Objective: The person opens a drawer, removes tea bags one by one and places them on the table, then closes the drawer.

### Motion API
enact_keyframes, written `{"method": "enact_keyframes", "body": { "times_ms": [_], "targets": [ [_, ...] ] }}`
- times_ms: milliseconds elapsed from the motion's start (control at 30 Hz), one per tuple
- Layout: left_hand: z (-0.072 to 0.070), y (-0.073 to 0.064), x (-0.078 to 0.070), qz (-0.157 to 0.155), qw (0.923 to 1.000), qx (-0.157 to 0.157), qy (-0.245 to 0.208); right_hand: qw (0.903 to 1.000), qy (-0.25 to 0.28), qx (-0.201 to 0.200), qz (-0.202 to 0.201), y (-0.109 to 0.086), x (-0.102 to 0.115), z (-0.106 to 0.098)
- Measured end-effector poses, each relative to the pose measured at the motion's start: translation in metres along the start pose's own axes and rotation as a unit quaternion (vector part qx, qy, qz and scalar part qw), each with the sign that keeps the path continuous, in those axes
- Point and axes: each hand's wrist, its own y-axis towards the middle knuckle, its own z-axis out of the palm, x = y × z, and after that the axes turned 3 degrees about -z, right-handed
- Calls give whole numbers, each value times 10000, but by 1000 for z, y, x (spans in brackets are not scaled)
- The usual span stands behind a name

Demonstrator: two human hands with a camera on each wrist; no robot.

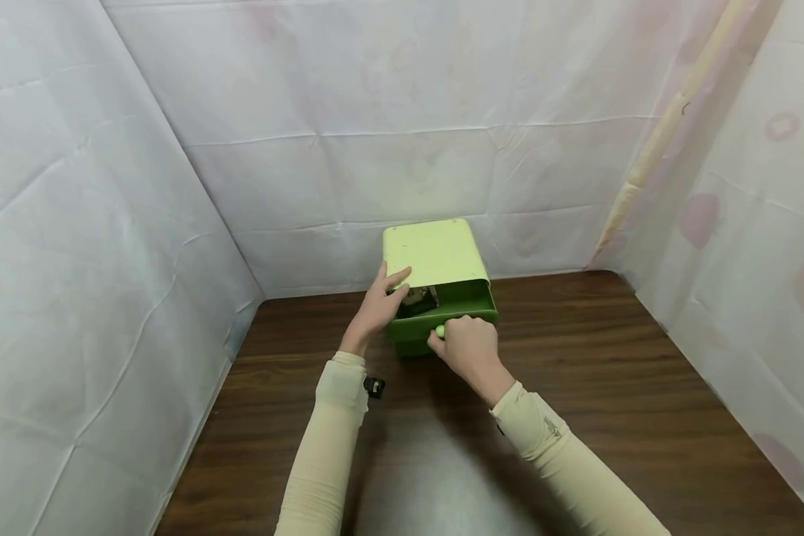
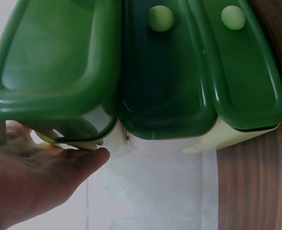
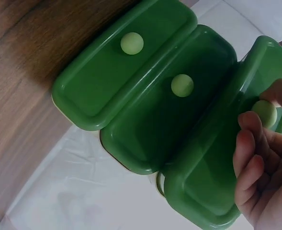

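Note:
A small drawer cabinet (image 1: 435, 249) with a light green casing stands at the back of the table. Its dark green top drawer (image 2: 50, 52) is pulled partway out, and a dark item with a pale part (image 1: 420, 301) lies at the left inside it. My right hand (image 1: 472, 346) pinches the round light green knob (image 3: 264, 113) of that drawer between thumb and curled fingers. At the cabinet's upper left side, my left hand (image 1: 378, 301) rests with fingers spread and fairly straight. Below, the middle drawer (image 3: 152, 115) and bottom drawer (image 3: 102, 81) are closed.
White sheeting with faint pink patterns (image 1: 402, 171) hangs behind the cabinet and on both sides. The dark wooden table (image 1: 610, 357) extends in front and to either side. A small black device (image 1: 374, 387) sits at my left wrist.

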Motion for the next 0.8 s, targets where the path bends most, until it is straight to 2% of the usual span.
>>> {"method": "enact_keyframes", "body": {
  "times_ms": [167,400,600,800],
  "targets": [
    [-2,3,1,101,9999,-83,30,10000,-84,-11,35,-7,4,-4],
    [-2,6,5,192,9991,-240,295,9999,-26,-94,111,-17,8,-10],
    [-3,10,11,421,9961,-332,695,9998,16,81,177,-25,11,-12],
    [-3,8,14,396,9954,-444,750,9976,-7,596,344,-28,14,-19]
  ]
}}
